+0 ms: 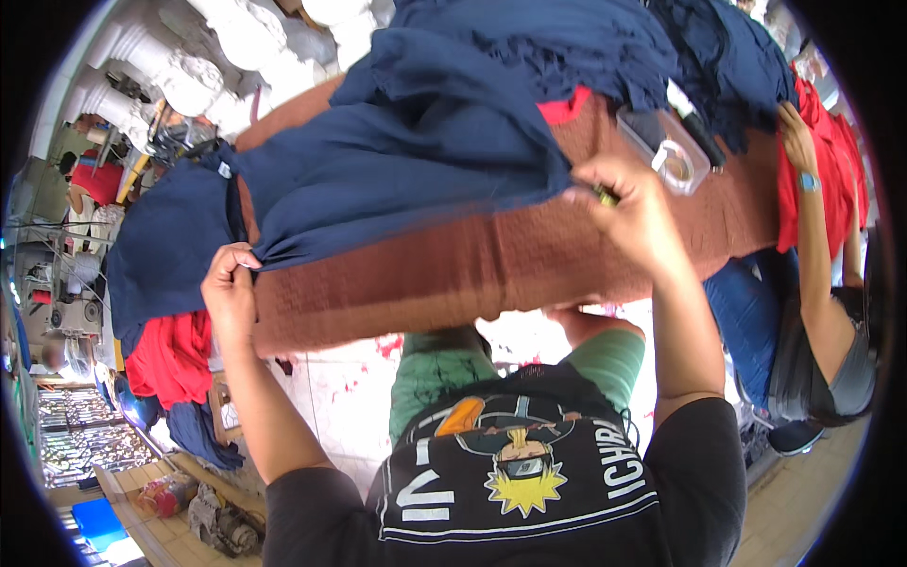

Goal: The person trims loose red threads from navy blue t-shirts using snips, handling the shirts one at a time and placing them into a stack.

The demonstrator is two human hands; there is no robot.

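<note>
Stretching the hem: the near edge of the navy cloth (406, 156) runs between two bare hands, lying across the brown-covered table (425, 293) in front of the worker.
Left hand: the left hand (230, 288) is closed, thumb and forefinger pinching the near left corner, with no gap between them that I can see from here.
Right hand: the right hand (635, 203) is curled nearly closed at the other end of the edge, fingertips on the cloth. A small yellow-and-dark object (606, 196) sits within the same grip; its kind cannot be told.
Edge condition: gathered into creases by the left pinch, smoother toward the right, with slight blur along the right half.
Tension: in my judgement, an even, moderate pull from both ends serves best; a harder tug on one side could skew the fabric.
Left pinch: a flatter hold, closer to the very edge, would probably reduce the bunching.
Held object: if it has a sharp side, that side should face away from the weave.
Clearance: the clear plastic box (700, 173) stands just beyond the right hand; a wide sweep that way risks knocking it.
</note>
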